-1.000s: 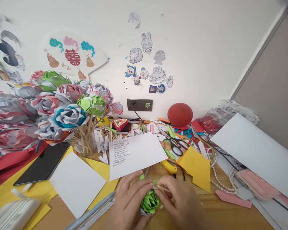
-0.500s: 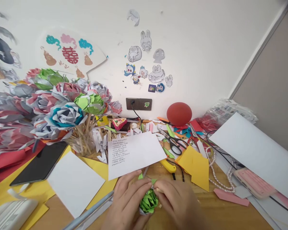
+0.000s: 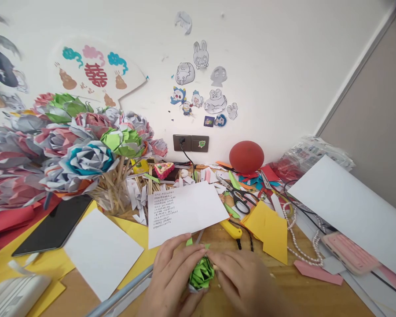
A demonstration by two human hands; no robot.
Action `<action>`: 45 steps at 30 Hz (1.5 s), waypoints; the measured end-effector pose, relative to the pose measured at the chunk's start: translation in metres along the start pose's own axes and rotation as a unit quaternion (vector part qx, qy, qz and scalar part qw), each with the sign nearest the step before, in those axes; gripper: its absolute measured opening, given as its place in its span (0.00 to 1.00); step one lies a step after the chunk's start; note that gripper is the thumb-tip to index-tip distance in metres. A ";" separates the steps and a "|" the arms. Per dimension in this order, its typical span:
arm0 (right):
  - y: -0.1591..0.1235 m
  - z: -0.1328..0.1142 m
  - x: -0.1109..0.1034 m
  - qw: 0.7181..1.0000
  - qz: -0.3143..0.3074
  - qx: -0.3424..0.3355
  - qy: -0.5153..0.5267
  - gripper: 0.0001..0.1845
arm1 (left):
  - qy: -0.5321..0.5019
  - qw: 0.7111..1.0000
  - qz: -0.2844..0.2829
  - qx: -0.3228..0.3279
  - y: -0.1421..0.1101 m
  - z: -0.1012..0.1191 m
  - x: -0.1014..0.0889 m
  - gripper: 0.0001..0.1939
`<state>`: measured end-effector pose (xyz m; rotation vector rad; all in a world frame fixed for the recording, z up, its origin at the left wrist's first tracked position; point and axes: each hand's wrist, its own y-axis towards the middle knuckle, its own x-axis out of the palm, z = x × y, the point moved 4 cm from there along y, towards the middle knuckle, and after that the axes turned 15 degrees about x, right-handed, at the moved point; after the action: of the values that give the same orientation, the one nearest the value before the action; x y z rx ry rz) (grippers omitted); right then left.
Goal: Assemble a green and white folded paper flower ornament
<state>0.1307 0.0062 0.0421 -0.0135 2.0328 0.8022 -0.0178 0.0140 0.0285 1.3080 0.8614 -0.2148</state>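
Low in the middle of the head view, a green folded paper flower (image 3: pixel 202 274) with some white at its lower edge sits between my hands. My left hand (image 3: pixel 176 275) is wrapped round its left side, the thumb below and the fingers over the top. On the flower's upper right edge, the fingers of my right hand (image 3: pixel 236 275) are pinched together, with a small pale tip, perhaps of a wooden stick, showing between them. Green paper ends stick out beyond the left fingertips. My palms hide much of the flower's underside.
Finished paper flowers (image 3: pixel 89 158) stand bunched at the left, beside a black tablet (image 3: pixel 53 224). Ahead lie a handwritten sheet (image 3: pixel 188 211), black scissors (image 3: pixel 240 200) and a yellow-handled tool (image 3: pixel 231 229). Yellow paper (image 3: pixel 267 229), a bead string (image 3: pixel 293 242) and a pink calculator-like device (image 3: pixel 350 253) are at the right.
My right fingers have closed in along the flower's upper edge, covering more of the pale stick. The flower and both hands have shifted slightly left; the view has also moved a little.
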 end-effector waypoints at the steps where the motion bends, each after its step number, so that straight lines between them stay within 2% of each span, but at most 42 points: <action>1: 0.000 0.000 0.000 1.000 -0.007 0.006 0.009 0.16 | -0.003 1.000 0.000 -0.013 0.000 0.000 0.000 0.17; 4: 0.001 0.001 0.000 0.997 -0.036 0.038 0.061 0.19 | -0.010 0.999 0.007 -0.030 0.002 0.000 -0.001 0.17; 6: 0.002 0.005 0.000 0.989 -0.050 0.086 0.109 0.19 | -0.019 0.999 0.011 -0.038 0.003 0.000 -0.002 0.17; 9: 0.003 0.013 -0.002 0.969 -0.035 0.182 0.161 0.14 | -0.040 0.998 0.008 -0.051 0.005 0.001 -0.004 0.17; 11: 0.002 0.016 0.000 0.961 -0.038 0.212 0.173 0.10 | -0.049 0.997 0.009 -0.058 0.006 0.000 -0.005 0.17; 15: 0.001 0.015 0.006 0.957 -0.065 0.221 0.176 0.09 | -0.038 0.996 0.027 -0.078 0.005 -0.002 -0.006 0.16; 19: 0.001 0.010 0.007 0.966 -0.066 0.186 0.167 0.09 | -0.103 0.985 0.063 -0.119 0.001 -0.005 -0.005 0.23; 21: 0.002 0.010 0.007 0.968 -0.074 0.174 0.165 0.08 | -0.140 0.977 0.083 -0.137 -0.001 -0.006 -0.005 0.22; 23: 0.003 0.014 0.005 0.963 -0.070 0.189 0.180 0.08 | -0.156 0.975 0.090 -0.131 -0.001 -0.006 -0.006 0.18; 27: 0.006 0.028 0.002 0.925 -0.065 0.265 0.264 0.09 | -0.106 0.988 0.077 -0.083 0.004 -0.004 -0.010 0.16; 31: 0.007 0.032 0.010 0.866 -0.128 0.300 0.380 0.16 | -0.069 0.993 0.053 -0.074 0.006 -0.005 -0.012 0.24; 33: 0.007 0.030 0.013 0.848 -0.139 0.303 0.411 0.18 | -0.069 0.992 0.052 -0.088 0.004 -0.007 -0.011 0.29; 38: 0.003 0.024 0.015 0.859 -0.132 0.305 0.390 0.17 | -0.070 0.993 0.053 -0.077 -0.001 -0.008 -0.005 0.26; 42: 0.002 0.020 0.012 0.872 -0.130 0.298 0.365 0.16 | -0.088 0.993 0.043 -0.071 -0.001 -0.008 -0.005 0.34; 45: 0.003 0.016 0.008 0.897 -0.125 0.269 0.328 0.15 | -0.070 0.993 0.048 -0.085 0.002 -0.008 -0.009 0.29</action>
<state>0.1372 0.0192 0.0318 -0.2588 2.7601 0.0310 -0.0262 0.0188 0.0361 1.1570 0.6804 -0.1515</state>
